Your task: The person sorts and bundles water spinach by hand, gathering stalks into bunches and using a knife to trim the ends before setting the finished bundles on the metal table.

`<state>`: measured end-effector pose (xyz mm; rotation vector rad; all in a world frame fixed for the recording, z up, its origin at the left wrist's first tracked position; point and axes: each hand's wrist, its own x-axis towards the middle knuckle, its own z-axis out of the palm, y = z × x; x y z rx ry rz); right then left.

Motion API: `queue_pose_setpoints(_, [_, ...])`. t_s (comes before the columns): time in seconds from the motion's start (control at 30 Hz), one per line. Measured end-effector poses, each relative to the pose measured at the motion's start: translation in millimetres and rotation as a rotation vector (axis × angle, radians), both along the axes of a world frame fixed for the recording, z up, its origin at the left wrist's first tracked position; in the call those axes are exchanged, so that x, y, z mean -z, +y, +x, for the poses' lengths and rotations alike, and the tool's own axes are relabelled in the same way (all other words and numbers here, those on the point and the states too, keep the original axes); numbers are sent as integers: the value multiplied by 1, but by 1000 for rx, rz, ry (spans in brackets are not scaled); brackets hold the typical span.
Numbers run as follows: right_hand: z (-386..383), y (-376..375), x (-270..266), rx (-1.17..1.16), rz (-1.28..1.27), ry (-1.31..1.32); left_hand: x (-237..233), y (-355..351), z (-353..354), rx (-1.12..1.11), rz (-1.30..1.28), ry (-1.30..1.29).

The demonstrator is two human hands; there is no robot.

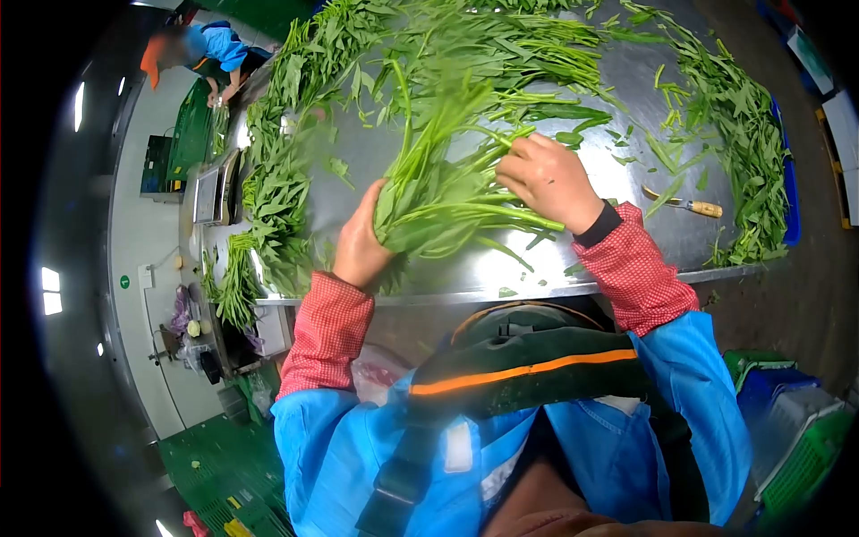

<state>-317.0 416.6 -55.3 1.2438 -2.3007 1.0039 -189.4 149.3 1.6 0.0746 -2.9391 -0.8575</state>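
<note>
A loose bunch of leafy green stems (429,192) is held above the metal table (546,270), near its front edge. My left hand (362,240) is wrapped round the left side of the bunch, at its leaves. On the right, my right hand (548,177) is closed with its fingers pinched on a stem of the same bunch. Some stems stick up from the bunch, others point right beneath my right hand. A curved knife with a wooden handle (705,208) lies on the table to the right of my right hand.
Greens (528,58) are heaped at the back, with long piles at the left (273,179) and right (747,152). A scale (213,192) stands at the left edge. A co-worker (215,45) handles greens at the far left. Green crates (224,465) are at the lower left.
</note>
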Motion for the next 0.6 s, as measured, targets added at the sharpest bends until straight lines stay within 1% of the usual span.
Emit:
queue_pose_setpoints(0.13, [-6,1,-6,4,-216,-79,3,-2,-1,20,35,-55])
queue_pose_setpoints(0.2, [-5,6,-9,36,-251,-240,6,-6,-2,59,76,-57])
queue_pose_setpoints(0.27, [1,8,-15,90,-276,-430,6,-5,-5,108,179,-116])
queue_pose_setpoints(0.3, [-1,5,-11,123,-305,-440,6,-5,-6,131,231,-146])
queue_pose_setpoints(0.4, [2,9,-11,235,-282,-572,18,-14,-3,139,313,-259])
queue_pose_setpoints(0.43, [2,11,-12,270,-283,-566,21,-17,-3,172,319,-277])
queue_pose_setpoints(0.47, [-5,13,-4,336,-375,-514,22,-21,-1,168,331,-309])
queue_pose_setpoints(0.53, [-31,41,7,284,-490,-646,23,-28,6,156,358,-372])
queue_pose_setpoints(0.57, [-35,55,0,225,-600,-768,25,-29,9,84,595,-424])
queue_pose_setpoints(0.6, [-40,69,-10,165,-710,-888,32,-41,13,62,654,-441])
